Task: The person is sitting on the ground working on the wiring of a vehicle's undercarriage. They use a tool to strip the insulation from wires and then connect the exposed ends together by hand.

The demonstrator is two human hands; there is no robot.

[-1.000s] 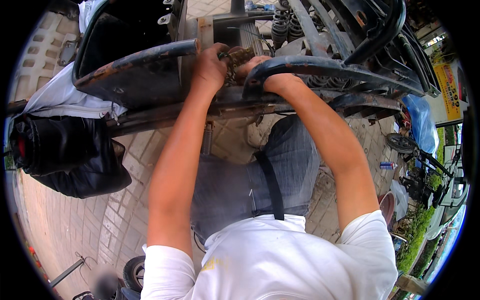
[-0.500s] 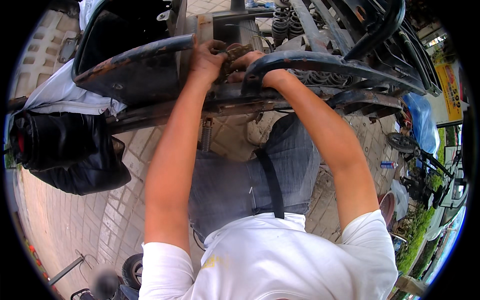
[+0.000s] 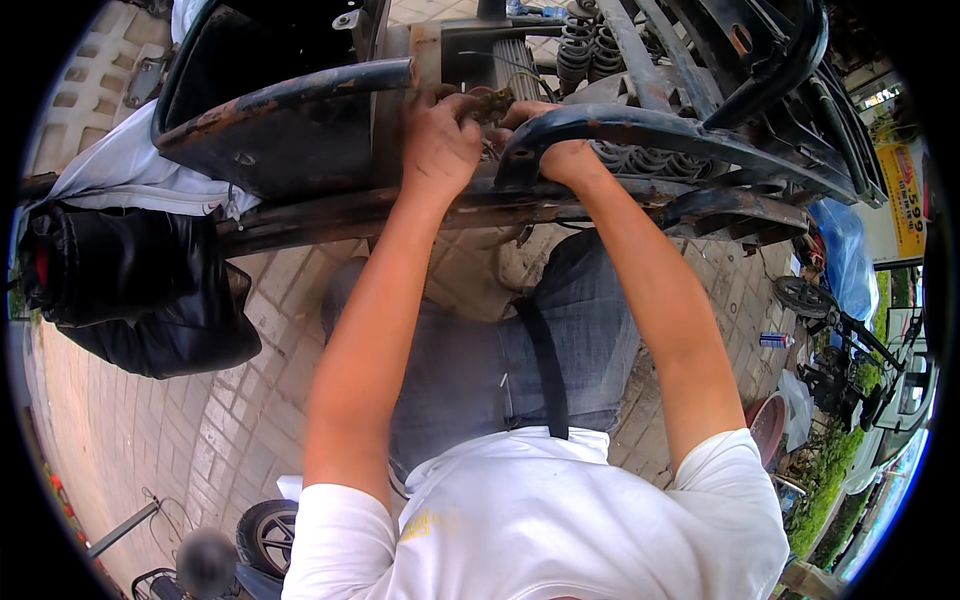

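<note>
I am reaching both arms up to the rusty black frame (image 3: 300,95) of a stripped vehicle standing over the brick paving (image 3: 150,440). My left hand (image 3: 440,145) is curling its fingers around a small rusty fitting (image 3: 488,103) that is sitting at the gap between the frame's two curved tubes, near its upper middle. My right hand (image 3: 555,150) is coming at the same fitting from the other side, passing under the curved tube (image 3: 680,130) on the right; the tube is hiding most of its fingers, so I cannot tell how far they are closing or whether they are gripping anything. Coil springs (image 3: 575,45) are sitting just behind the fitting. A black bag (image 3: 130,290) is lying beside the frame's left end, with a white cloth (image 3: 120,170) draping above it.
</note>
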